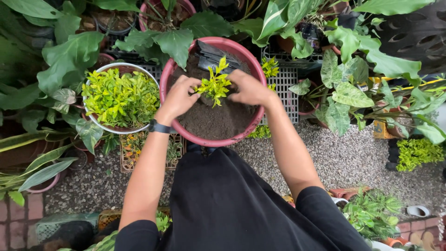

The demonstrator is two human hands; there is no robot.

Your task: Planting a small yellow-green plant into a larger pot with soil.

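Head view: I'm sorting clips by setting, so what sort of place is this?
Likely an outdoor home garden or small plant nursery. Potted plants crowd a gravel floor, and both hands, left hand and right hand, press soil around a yellow-green seedling in a red pot.

— What did the ground look like out there?

— Mostly pale gravel point(353, 153), with red brick paving point(14, 214) along the lower left edge and again at the lower right.

— And around it?

— Plants crowded every side. A white pot point(93, 122) full of yellow-green foliage stood at the left, broad dark green leaves point(69, 56) hung above it, and variegated leaves point(350, 95) spread at the right. Grey plastic grid crates point(285, 93) sat on the gravel under some pots.

— How was the light?

— Soft, even daylight, with no hard shadows. It was an outdoor garden corner; no walls or windows showed.
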